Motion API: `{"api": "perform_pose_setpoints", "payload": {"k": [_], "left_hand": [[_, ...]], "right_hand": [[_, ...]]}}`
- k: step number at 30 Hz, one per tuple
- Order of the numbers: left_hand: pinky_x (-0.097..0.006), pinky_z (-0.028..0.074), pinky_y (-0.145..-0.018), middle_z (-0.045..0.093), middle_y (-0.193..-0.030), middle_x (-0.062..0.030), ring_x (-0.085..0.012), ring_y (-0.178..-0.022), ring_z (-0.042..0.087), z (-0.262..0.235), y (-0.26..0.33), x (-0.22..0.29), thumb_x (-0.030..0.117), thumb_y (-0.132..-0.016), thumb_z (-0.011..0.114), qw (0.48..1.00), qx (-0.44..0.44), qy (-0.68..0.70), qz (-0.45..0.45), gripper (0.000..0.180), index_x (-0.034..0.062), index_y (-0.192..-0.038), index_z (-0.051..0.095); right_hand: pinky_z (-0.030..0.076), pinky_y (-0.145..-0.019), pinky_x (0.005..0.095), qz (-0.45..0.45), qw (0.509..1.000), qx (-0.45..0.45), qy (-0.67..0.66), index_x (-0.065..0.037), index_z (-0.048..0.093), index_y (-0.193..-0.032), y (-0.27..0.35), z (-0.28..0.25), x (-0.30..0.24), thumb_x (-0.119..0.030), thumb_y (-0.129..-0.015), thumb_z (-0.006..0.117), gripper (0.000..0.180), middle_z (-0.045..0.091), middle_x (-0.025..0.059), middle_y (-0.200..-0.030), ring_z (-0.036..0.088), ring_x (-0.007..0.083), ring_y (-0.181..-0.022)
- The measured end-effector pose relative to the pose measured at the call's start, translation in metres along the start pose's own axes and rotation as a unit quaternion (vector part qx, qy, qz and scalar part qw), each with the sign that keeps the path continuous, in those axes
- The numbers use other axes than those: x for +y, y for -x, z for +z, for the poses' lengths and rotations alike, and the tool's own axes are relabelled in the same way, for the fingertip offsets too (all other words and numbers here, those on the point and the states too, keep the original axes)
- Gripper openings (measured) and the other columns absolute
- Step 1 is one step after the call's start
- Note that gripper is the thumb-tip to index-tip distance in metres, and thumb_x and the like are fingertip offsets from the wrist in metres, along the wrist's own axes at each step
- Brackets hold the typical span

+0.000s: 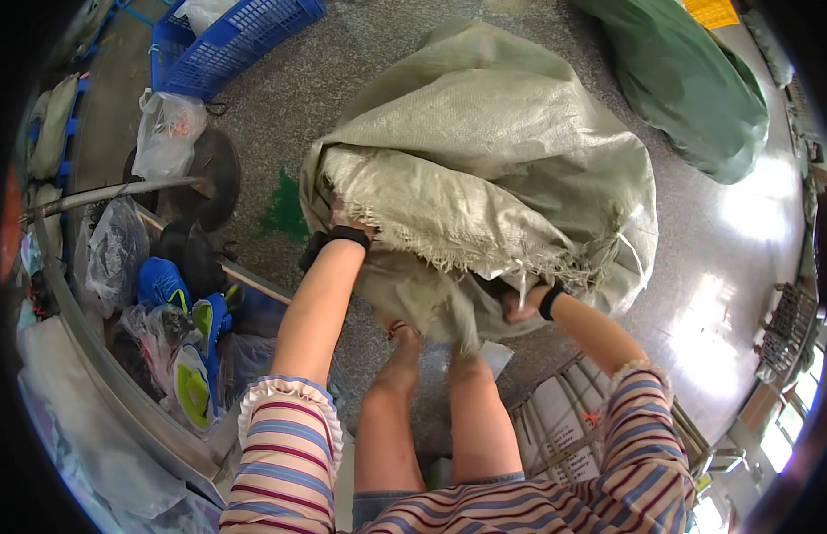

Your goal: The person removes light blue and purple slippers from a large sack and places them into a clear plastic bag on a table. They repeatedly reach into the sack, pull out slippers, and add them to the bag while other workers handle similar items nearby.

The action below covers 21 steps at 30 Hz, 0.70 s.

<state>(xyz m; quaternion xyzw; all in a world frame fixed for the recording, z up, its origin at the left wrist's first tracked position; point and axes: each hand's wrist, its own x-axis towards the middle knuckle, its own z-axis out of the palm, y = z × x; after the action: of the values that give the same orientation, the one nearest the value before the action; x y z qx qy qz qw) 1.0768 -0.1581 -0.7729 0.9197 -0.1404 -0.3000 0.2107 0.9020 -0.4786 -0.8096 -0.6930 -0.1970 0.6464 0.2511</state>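
So over on the left there's a jumble of blue and lime-green shoes [162, 283] mixed in with clear plastic wrapping [115, 254], right by a long metal rail. A bit farther off sits a whitish plastic bag [169, 138], and past that, far left, a blue crate [231, 53] made of plastic mesh with something white in it. Moving right, there's a green patch [287, 209] on the speckled floor, then the left hand [344, 216], black band on the wrist, tucked in at the frayed edge of a big pale woven sack [498, 116]. The cloth covers most of the fingers, so I honestly can't tell how tight that grip is. The sack's in the middle of the floor, all crumpled, just in front of the person's bare legs. Right hand [520, 305] is at its near side, below the fraying, kinda blurry and in shadow; it's up against the cloth, but can't say how closed that grip is either. Near right you've got pale cartons [551, 414], and far right a dark green sack [698, 102] with a yellow crate [712, 12] beyond it.
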Motion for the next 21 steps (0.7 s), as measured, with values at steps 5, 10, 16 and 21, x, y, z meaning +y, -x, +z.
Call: {"api": "perform_pose_setpoints", "payload": {"k": [5,10,16,21], "left_hand": [[-0.046,0.017,-0.108,0.056,-0.118,-0.0148,-0.0297,-0.113,0.05,0.054,0.014,0.09,0.038,-0.082,0.05,0.937,-0.284,-0.192,0.067,0.06,0.0114,-0.134,0.039],[-0.049,0.015,-0.108,0.059,-0.112,-0.015,-0.0262,-0.106,0.055,0.114,0.054,0.075,0.035,-0.075,0.064,0.846,-0.468,-0.256,0.012,0.08,0.0106,-0.14,0.025],[-0.046,0.022,-0.105,0.051,-0.123,-0.0117,-0.0255,-0.117,0.045,0.155,0.12,0.03,0.029,-0.076,0.062,0.821,-0.534,-0.192,-0.061,0.051,0.014,-0.123,0.048],[-0.044,0.028,-0.103,0.044,-0.132,-0.0089,-0.0251,-0.126,0.036,0.123,0.149,0.035,0.025,-0.076,0.062,0.857,-0.478,-0.19,-0.02,0.033,0.0162,-0.108,0.066]], "right_hand": [[0.031,-0.101,0.041,0.084,0.961,0.211,0.16,-0.006,0.05,-0.122,0.016,-0.068,0.022,-0.021,-0.086,0.045,0.039,0.051,0.0181,-0.124,0.047,0.0294,-0.116],[0.035,-0.099,0.0438,0.18,0.851,0.427,0.247,-0.004,0.056,-0.114,-0.01,-0.14,0.05,-0.018,-0.085,0.046,0.034,0.054,0.017,-0.12,0.05,0.0291,-0.113],[0.044,-0.09,0.0366,0.097,0.935,0.152,0.304,-0.007,0.059,-0.11,-0.071,-0.149,0.011,-0.031,-0.079,0.061,0.039,0.059,0.0186,-0.109,0.056,0.0305,-0.102],[0.048,-0.076,0.0413,0.183,0.931,0.256,0.184,-0.003,0.061,-0.099,-0.125,-0.045,-0.033,-0.028,-0.08,0.056,0.032,0.064,0.0155,-0.097,0.062,0.0297,-0.092]]}}
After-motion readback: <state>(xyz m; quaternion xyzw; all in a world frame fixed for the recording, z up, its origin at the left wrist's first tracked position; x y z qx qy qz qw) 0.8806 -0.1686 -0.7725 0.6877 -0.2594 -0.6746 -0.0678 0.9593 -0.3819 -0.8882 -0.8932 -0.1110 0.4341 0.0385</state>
